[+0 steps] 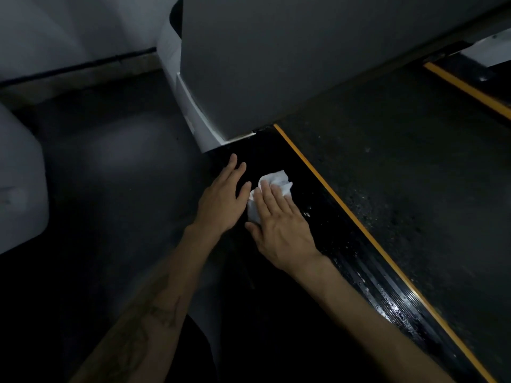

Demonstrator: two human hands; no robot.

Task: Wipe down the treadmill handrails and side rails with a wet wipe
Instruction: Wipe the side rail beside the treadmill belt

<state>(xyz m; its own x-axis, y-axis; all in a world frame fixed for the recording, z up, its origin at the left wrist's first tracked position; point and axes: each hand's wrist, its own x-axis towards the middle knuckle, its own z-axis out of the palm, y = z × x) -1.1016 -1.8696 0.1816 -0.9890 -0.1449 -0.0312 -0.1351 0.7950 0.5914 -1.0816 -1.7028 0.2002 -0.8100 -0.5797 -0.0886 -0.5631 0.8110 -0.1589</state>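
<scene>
While flat, right hand (pixel 279 225) presses wet wipe (pixel 272 186).

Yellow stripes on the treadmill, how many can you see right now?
2. One yellow stripe runs along the black side rail just right of the wet wipe. The second stripe lies at the upper right, across the belt; its ends are cut off.
</scene>
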